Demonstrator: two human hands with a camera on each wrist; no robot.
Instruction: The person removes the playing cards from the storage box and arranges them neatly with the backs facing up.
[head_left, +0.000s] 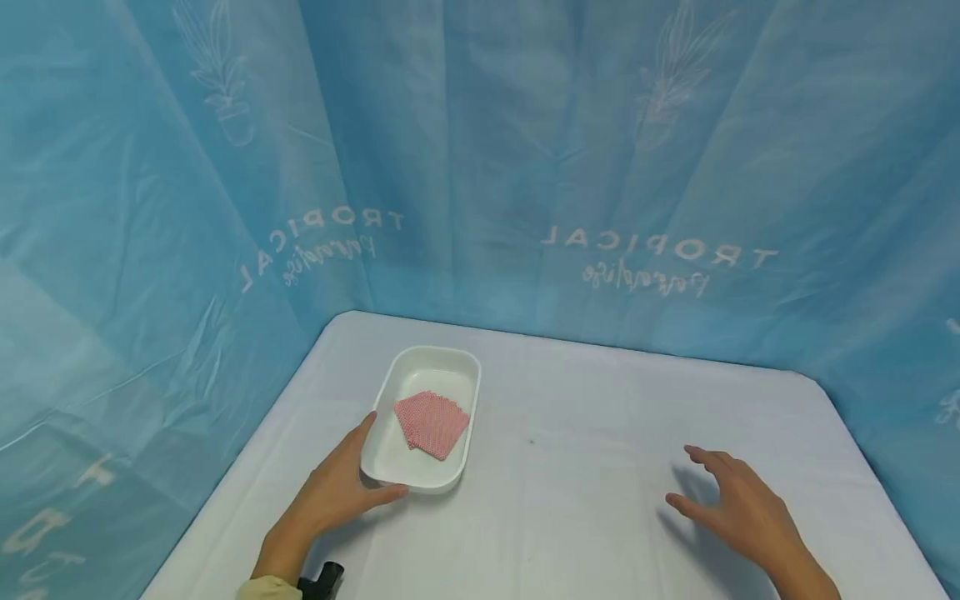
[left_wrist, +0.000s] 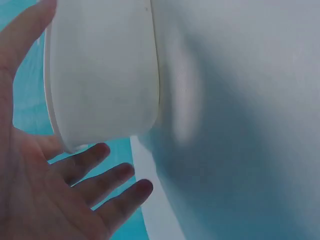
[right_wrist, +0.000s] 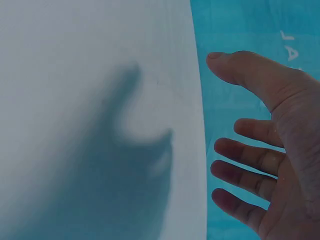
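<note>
A white, deep rectangular tray (head_left: 386, 468) with rounded corners is at the left of the table. Inside it lies a fanned set of playing cards (head_left: 435, 425) with red-and-white patterned backs. My left hand (head_left: 341, 483) holds the tray's near left corner, thumb along the near rim and index finger along the left side. The left wrist view shows the tray's outer wall (left_wrist: 105, 75) close up, with the other fingers (left_wrist: 122, 202) spread below it. Well to the right, my right hand (head_left: 742, 512) hovers above the table, fingers relaxed and apart, holding nothing.
A white cloth covers the table (head_left: 570, 450), which has rounded far corners. Blue curtains (head_left: 480, 167) printed with mirrored white lettering hang behind and at both sides. A black object (head_left: 324, 581) sits at my left wrist. Both hands cast shadows on the cloth.
</note>
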